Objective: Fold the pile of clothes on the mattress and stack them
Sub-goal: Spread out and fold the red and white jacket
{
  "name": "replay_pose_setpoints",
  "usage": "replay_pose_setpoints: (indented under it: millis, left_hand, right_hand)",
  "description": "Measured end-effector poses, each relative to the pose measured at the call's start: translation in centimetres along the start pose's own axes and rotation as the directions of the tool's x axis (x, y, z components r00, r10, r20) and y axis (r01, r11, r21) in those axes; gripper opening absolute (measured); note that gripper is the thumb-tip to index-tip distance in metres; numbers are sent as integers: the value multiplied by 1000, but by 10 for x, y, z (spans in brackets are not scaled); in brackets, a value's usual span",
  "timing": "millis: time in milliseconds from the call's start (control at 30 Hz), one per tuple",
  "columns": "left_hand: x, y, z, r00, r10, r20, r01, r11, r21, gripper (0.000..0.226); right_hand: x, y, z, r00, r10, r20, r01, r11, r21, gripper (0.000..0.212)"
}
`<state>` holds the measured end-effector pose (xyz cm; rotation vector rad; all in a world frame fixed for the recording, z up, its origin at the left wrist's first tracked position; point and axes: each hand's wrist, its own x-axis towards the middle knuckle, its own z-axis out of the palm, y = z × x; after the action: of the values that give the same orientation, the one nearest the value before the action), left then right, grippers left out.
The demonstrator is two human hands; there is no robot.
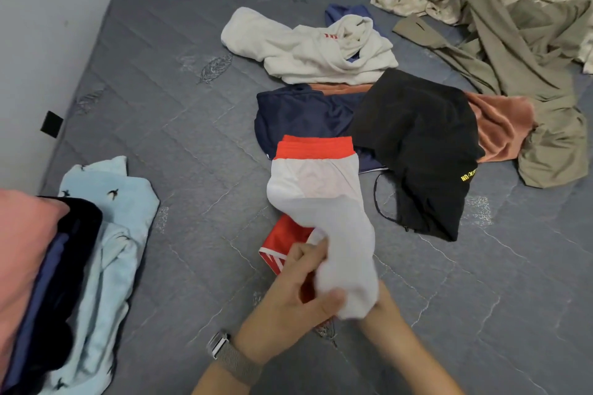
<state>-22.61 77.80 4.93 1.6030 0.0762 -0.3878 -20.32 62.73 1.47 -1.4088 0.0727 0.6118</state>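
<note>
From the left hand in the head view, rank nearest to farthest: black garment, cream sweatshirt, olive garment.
From the left hand:
1. black garment, just right of centre.
2. cream sweatshirt, farther up the mattress.
3. olive garment, far right corner.

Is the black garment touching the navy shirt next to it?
Touching. The head view shows the black garment lapping over the right edge of the navy shirt, with no mattress visible between them.

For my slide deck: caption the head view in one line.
Both hands grip white-and-red shorts on a grey mattress, unfolded clothes beyond, a stack at left.
</note>
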Motion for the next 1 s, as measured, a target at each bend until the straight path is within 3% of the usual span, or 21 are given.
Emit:
replay_pose_setpoints:
  millis: [100, 167, 300, 400, 533, 633, 700, 767, 867, 933, 1000]
  left_hand:
    - [8, -17, -8, 1000, 21, 16, -25, 909, 417, 96]
    - [10, -33, -4, 999, 48, -5, -38, 857, 514, 93]
    - [6, -53, 0, 994, 71, -88, -37, 941, 337, 54]
    - [0, -43, -7, 993, 68, -93, -50, 982, 181, 23]
    - [-5, -15, -19, 990, 107, -88, -95, 987, 129, 25]
    - [1, -4, -32, 997, 25, 72, -33, 995, 98, 43]
    - [7, 0, -36, 991, -43, 124, 36, 998, 53, 24]
    - [10, 0, -28, 995, -87, 58, 90, 995, -51, 16]
    - [12, 2, -9, 992, -86, -89, 77, 991, -106, 38]
    - [16, -5, -4, 962, -90, -258, 75, 995, -68, 40]
    - [18, -16, -14, 896, -188, -403, 125, 976, -176, 34]
  right_hand:
    - [0, -12, -3, 976, 134, -173, -67, 936, 346, 33]
    - [1, -30, -2, 969, 186, -165, -89, 880, 467, 39]
    - [1, -62, 3, 963, 246, -106, -156, 835, 527, 28]
    - [2, -75, 0, 962, 274, -17, -232, 844, 483, 50]
    - [7, -100, -16, 980, 196, -21, -162, 862, 480, 75]
    - [5, -118, -20, 984, 172, 35, -166, 840, 517, 78]
    - [4, -123, -14, 982, 169, 82, -185, 803, 566, 81]
    - [3, -123, -2, 965, 217, 148, -262, 755, 601, 83]
    - [-1, -113, 19, 902, 347, 257, -432, 719, 544, 92]
    - [-1, -105, 20, 885, 390, 255, -466, 735, 493, 94]
    - [4, -101, 9, 885, 399, 240, -466, 747, 474, 92]
